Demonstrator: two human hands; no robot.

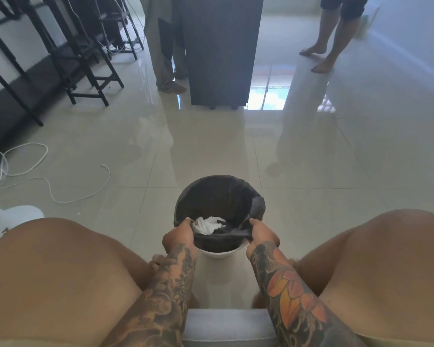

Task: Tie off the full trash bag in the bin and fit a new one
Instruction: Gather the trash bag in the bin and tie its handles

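- bin (219,254): small, white, round, standing upright on the glossy tiled floor (311,221) between the seated person's bare knees.
- trash bag (211,194): black, lining the bin; far edge is folded over the rim, near edge is lifted off the rim and stretched taut between the two hands.
- left hand (178,235): fingers curled closed, pinching the near-left edge of the trash bag.
- right hand (262,234): fingers curled closed, gripping the near-right edge of the trash bag; hands are apart, one at each side of the bin mouth.
- crumpled white paper (209,225): lying inside the bag, toward the near side.
- both forearms tattooed, reaching down from a grey seat edge (226,326).
- white cord (48,186): loose on the floor, well left of the bin.
- dark cabinet (221,51): standing beyond the bin; black stools (85,58) at far left.
- two other people's legs visible at the top of the view.
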